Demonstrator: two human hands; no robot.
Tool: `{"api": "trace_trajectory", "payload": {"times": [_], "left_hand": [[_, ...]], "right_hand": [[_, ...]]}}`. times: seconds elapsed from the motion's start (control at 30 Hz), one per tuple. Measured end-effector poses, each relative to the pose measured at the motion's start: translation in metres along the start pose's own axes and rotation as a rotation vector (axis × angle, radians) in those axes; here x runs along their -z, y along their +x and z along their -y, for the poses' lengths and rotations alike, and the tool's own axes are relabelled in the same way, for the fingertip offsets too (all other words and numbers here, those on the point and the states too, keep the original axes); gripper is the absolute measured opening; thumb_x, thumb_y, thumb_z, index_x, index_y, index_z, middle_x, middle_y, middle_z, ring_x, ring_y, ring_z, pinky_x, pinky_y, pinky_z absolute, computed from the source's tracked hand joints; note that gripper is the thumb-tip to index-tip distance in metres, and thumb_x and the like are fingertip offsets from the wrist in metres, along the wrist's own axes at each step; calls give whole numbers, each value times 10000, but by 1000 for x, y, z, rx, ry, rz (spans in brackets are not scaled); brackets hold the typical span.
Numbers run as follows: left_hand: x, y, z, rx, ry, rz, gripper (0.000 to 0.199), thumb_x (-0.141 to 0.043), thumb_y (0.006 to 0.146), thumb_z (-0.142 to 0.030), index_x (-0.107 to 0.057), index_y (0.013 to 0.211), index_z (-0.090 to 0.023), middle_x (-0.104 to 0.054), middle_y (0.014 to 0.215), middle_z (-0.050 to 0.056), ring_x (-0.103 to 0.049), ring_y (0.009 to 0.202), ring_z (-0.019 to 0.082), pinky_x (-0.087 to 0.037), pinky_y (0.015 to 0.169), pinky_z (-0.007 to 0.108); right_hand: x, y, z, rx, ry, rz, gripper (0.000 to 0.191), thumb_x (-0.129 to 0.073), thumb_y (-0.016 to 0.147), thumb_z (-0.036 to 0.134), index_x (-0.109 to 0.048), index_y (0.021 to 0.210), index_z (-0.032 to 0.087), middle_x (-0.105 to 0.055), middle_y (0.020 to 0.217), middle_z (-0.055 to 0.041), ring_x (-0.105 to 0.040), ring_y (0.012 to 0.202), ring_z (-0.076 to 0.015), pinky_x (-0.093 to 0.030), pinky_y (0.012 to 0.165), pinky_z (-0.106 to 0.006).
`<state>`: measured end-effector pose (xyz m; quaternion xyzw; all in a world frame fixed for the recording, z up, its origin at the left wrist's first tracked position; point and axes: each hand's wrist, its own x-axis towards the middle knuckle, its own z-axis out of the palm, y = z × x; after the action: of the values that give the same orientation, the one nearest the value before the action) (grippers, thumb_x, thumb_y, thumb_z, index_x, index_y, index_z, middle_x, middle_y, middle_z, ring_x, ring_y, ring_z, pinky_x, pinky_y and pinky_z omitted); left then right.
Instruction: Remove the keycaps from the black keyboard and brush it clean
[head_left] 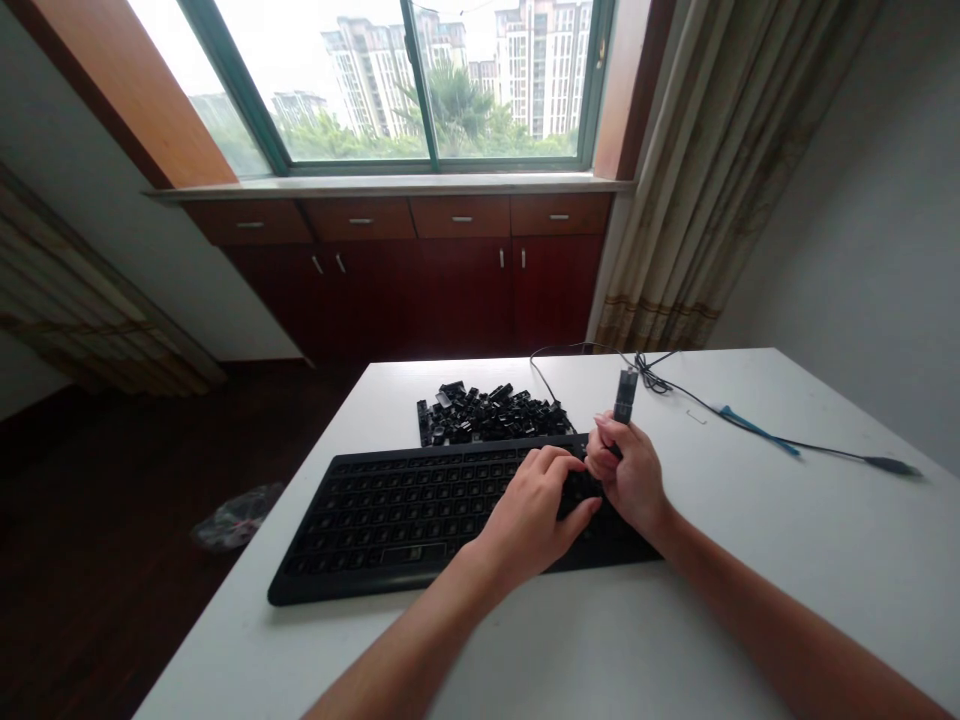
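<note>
- The white worktop carries a black computer keyboard, placed at the near middle and left; most of its visible key positions are bare of caps.
- The left hand is over the keyboard's right part, thumb and forefinger apart; fingertip contact cannot be told.
- The right hand, at the keyboard's far right, is clamped around a dark handheld tool, whose end points upward.
- Loose black keycaps lie heaped just beyond the keyboard.
- Farther right are a bent wire, a blue strip and a black cable, partly bundled.
- A clear plastic bag lies on the floor, left of the worktop.
- Farthest are a red-brown cabinet and a green-framed window.
</note>
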<state>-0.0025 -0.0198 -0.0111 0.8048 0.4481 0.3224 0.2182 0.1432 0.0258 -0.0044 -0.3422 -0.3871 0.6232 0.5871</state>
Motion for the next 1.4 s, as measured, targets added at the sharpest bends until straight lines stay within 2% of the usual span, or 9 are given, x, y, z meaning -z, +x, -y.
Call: {"api": "trace_trajectory", "payload": {"times": [0.13, 0.3, 0.63, 0.8, 0.93, 1.0, 1.07, 1.17, 1.4], "left_hand": [[0, -1, -1, -22, 47, -34, 333, -624, 924, -342, -582, 1225, -206, -599, 1239, 84, -523, 1188, 255, -459, 1068, 423], [-2, 1, -1, -17, 186, -94, 523, -595, 936, -400, -478, 1399, -184, -515, 1432, 122, -444, 1340, 296, -376, 1153, 498], [8, 11, 2, -18, 195, -74, 279, -529, 982, -337, -630, 1210, -213, -608, 1296, 92, -554, 1208, 264, -457, 1065, 472], [10, 19, -9, -47, 141, -27, 252, -560, 958, -327, -637, 1169, -212, -623, 1221, 90, -581, 1132, 256, -481, 1025, 452], [7, 28, -12, -65, 196, 57, 223, -653, 894, -389, -687, 1031, -217, -660, 1086, 68, -611, 1009, 255, -512, 942, 456], [4, 28, -12, -67, 222, 58, 307, -714, 841, -444, -698, 1047, -218, -667, 1082, 68, -610, 1012, 268, -515, 938, 473], [0, 24, -10, -57, 224, 29, 360, -748, 810, -471, -714, 1066, -221, -677, 1090, 71, -611, 1028, 278, -516, 945, 482], [-4, 17, -7, -57, 186, -17, 280, -752, 821, -441, -754, 1016, -240, -704, 1066, 62, -627, 1008, 262, -527, 936, 468], [-5, 13, -3, -26, 70, -35, 204, -800, 789, -367, -781, 965, -266, -736, 1033, 39, -638, 987, 245, -536, 933, 462]], "right_hand": [[1, 0, 8, -45, -9, 12, 362, -657, 847, 333, -438, 590, 203, -373, 481, 70, -254, 410, -67, -159, 398, -249], [2, 1, 13, -20, -4, -52, 328, -662, 852, 349, -484, 622, 198, -454, 532, 49, -368, 453, -84, -297, 449, -248], [8, 6, 14, 8, 59, -100, 295, -698, 836, 378, -564, 653, 190, -529, 610, 28, -477, 533, -106, -407, 512, -253], [9, 4, 19, 19, 106, -77, 230, -746, 792, 356, -703, 936, 182, -608, 729, 10, -568, 657, -131, -495, 623, -266], [9, 2, 24, 30, 128, -47, 395, -743, 788, 338, -631, 1160, 265, -539, 666, 68, -423, 497, -82, -381, 467, -212], [8, 2, 24, 44, 129, -63, 339, -732, 803, 364, -614, 1108, 275, -477, 619, 90, -328, 441, -65, -278, 404, -192], [7, 3, 22, 45, 117, -95, 245, -716, 821, 429, -594, 885, 226, -408, 572, 93, -270, 418, -59, -209, 370, -197], [6, 4, 16, 43, 79, -165, 454, -692, 836, 526, -414, 654, 216, -325, 535, 96, -215, 408, -53, -163, 348, -209], [6, 5, 0, 68, -38, -276, 508, -653, 846, 617, -369, 673, 233, -319, 549, 93, -243, 410, -60, -178, 347, -219]]}}
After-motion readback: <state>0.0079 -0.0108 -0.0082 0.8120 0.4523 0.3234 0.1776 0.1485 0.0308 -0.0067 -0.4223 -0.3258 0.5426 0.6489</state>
